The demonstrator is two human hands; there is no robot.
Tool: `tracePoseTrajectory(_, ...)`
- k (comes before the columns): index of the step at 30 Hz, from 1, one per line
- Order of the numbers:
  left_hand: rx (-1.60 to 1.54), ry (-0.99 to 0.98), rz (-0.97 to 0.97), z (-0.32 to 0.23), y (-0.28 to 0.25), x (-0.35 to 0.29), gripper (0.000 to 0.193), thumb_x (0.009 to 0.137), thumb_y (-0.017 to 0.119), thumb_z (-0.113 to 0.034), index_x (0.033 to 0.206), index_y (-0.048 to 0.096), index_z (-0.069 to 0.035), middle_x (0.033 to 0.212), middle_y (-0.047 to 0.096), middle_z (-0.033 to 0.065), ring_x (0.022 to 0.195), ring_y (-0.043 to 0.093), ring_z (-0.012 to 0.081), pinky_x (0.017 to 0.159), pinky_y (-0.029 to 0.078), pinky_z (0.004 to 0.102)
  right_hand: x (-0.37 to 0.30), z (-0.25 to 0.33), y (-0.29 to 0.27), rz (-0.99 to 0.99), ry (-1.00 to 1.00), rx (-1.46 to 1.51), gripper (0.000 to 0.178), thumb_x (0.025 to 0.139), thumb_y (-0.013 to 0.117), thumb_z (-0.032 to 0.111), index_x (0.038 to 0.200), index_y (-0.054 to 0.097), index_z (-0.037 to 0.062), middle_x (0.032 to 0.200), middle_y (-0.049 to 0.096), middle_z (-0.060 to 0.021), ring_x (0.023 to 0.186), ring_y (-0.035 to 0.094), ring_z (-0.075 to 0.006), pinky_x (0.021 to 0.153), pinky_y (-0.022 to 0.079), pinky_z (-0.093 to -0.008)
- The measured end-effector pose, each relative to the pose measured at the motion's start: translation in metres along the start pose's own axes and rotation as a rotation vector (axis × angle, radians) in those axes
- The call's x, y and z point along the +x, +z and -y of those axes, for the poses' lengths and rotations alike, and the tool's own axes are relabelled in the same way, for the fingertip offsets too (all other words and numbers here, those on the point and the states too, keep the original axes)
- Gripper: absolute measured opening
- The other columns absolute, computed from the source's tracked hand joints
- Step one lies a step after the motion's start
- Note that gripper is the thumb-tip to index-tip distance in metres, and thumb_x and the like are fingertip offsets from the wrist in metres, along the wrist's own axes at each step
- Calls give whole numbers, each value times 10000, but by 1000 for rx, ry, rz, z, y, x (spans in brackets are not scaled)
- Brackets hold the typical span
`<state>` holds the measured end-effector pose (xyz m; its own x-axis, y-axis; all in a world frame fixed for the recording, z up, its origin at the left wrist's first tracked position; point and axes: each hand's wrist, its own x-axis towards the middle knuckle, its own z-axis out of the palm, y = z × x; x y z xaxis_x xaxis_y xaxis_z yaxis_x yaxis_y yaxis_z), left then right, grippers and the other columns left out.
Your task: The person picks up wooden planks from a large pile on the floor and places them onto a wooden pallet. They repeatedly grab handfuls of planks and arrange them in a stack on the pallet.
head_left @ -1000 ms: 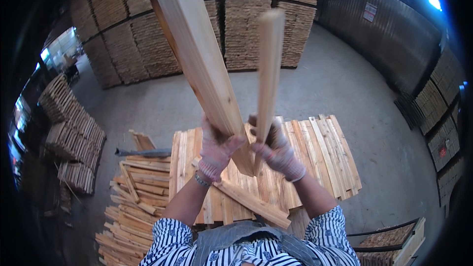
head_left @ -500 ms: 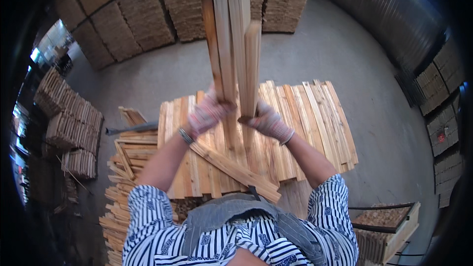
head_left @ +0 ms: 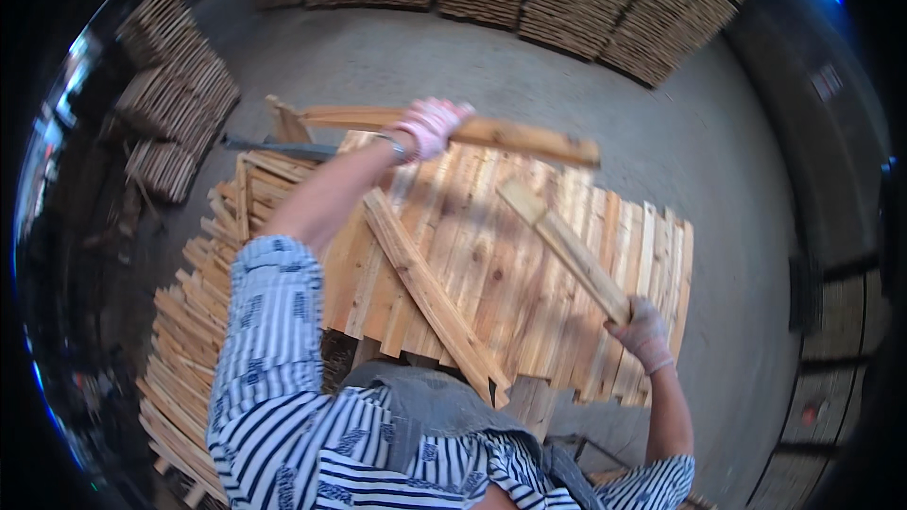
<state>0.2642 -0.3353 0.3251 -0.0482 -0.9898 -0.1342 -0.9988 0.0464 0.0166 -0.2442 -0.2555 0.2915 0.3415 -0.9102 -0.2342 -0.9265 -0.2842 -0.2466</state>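
My left hand (head_left: 433, 127), in a pale glove with reddish marks, is closed around a long wooden board (head_left: 534, 140) held crosswise over the far edge of the laid-out boards. My right hand (head_left: 644, 332), also gloved, grips the near end of another wooden board (head_left: 584, 260), slanting away to the left; its far end is stepped, and I cannot tell whether it is one piece or two. Below both hands is a layer of boards (head_left: 482, 246) set side by side. A loose board (head_left: 430, 288) lies diagonally across its left part.
Thin wooden strips (head_left: 194, 359) are heaped at the left, beside a grey bar (head_left: 283, 147). Tall lumber stacks (head_left: 586, 0) line the far side. More stacked wood (head_left: 179, 94) stands at the far left, on the grey concrete floor (head_left: 378, 47).
The upright bundle of boards between my hands is gone. My hands have moved apart, the left farther out and the right toward the near right, each with wood in it. My view has turned.
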Motion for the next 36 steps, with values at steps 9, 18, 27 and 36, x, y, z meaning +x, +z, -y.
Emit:
tracePoseTrajectory(9, -8, 16, 196, -7, 143, 55, 782, 605, 839, -39, 1323, 545, -133, 1365, 572, 99, 1309, 502, 322, 1032, 437, 499, 54, -18, 65, 226, -23, -300, 648, 732, 796, 406, 1253, 585, 83, 1261, 580, -155, 1178, 563, -344, 1012, 473, -415)
tracePoseTrajectory(18, 55, -87, 278, -35, 102, 64, 645, 553, 850, 31, 1156, 642, -64, 1202, 663, 139, 1136, 638, 293, 908, 540, 445, 109, -22, 40, -7, -189, -190, 442, 753, 769, 201, 1130, 578, 71, 1098, 616, -189, 1026, 604, -393, 874, 521, -454)
tracePoseTrajectory(27, -122, -42, 102, -28, 138, 50, 450, 811, 658, -112, 1246, 561, -46, 1253, 594, 197, 1210, 533, 357, 1048, 428, 429, 186, -6, 6, 235, -67, -322, 357, 784, 696, 94, 1141, 692, 103, 1087, 688, -178, 1052, 671, -346, 844, 555, -423)
tracePoseTrajectory(36, 12, -207, 146, -27, 137, 27, 733, 709, 801, -137, 1363, 468, -133, 1348, 498, 182, 1292, 457, 367, 1100, 381, 432, 219, -53, 6, 223, -30, -389, 317, 932, 567, 104, 1240, 640, 133, 1266, 625, -142, 1206, 599, -332, 975, 524, -418)
